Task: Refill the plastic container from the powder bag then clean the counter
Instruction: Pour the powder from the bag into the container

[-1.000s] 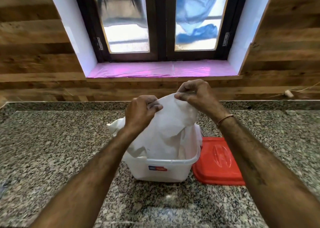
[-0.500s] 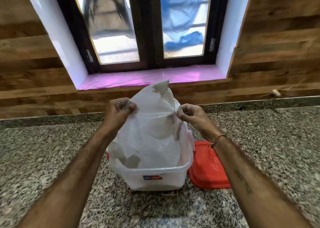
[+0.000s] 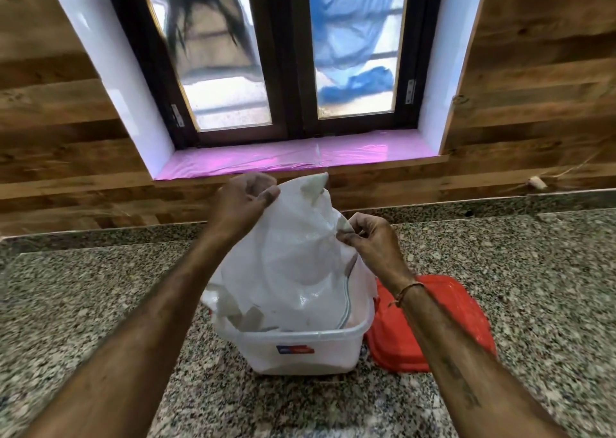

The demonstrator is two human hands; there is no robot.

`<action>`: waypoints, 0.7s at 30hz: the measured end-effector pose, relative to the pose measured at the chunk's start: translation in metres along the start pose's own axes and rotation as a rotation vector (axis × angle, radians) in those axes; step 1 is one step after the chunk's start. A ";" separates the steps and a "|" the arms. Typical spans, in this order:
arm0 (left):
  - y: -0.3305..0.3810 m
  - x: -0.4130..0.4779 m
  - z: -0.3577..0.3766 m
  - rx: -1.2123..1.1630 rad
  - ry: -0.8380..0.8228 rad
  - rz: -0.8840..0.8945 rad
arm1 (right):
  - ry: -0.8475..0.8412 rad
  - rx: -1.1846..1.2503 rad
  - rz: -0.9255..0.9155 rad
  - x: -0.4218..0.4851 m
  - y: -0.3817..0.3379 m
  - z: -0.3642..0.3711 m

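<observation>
Granite bench (image 3: pixel 83 287), speckled grey, ran across the whole view beneath a wood-panelled wall. Toward the middle, the left hand (image 3: pixel 245 201) was raised, its fingers curled and pinching the upper left edge of a white plastic bag (image 3: pixel 293 264). The bag hung crumpled between the two hands. Its lower end dropped inside a clear plastic container (image 3: pixel 300 347), which stood on the bench and bore a small red and blue label on its near wall. How much powder lay inside could not be told. The right hand (image 3: pixel 370 237) sat lower than the left, apart from it, and pinched the bag's right edge between thumb and fingers. A thin band (image 3: pixel 408 291) circled that wrist. Just right of the container, a red lid (image 3: pixel 443 324) lay flat on the bench.
</observation>
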State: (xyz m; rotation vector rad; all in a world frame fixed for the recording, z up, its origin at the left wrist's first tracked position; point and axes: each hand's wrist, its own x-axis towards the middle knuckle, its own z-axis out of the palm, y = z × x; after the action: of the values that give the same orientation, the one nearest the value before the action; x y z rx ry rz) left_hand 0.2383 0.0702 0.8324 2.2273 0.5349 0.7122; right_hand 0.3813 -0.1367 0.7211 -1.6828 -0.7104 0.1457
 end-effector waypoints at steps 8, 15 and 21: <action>0.022 0.019 0.025 0.043 0.007 0.055 | 0.010 -0.028 0.027 -0.003 0.006 -0.007; 0.008 0.027 0.023 -0.162 0.135 -0.021 | 0.178 -0.041 0.123 -0.015 0.004 -0.003; 0.002 0.022 0.018 -0.198 0.277 -0.030 | 0.325 -0.420 0.042 -0.031 -0.006 0.011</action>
State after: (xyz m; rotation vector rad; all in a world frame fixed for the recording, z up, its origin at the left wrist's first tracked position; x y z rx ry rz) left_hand 0.2671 0.0722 0.8306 1.9458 0.6032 1.0214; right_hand 0.3489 -0.1428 0.7152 -2.0595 -0.4801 -0.2611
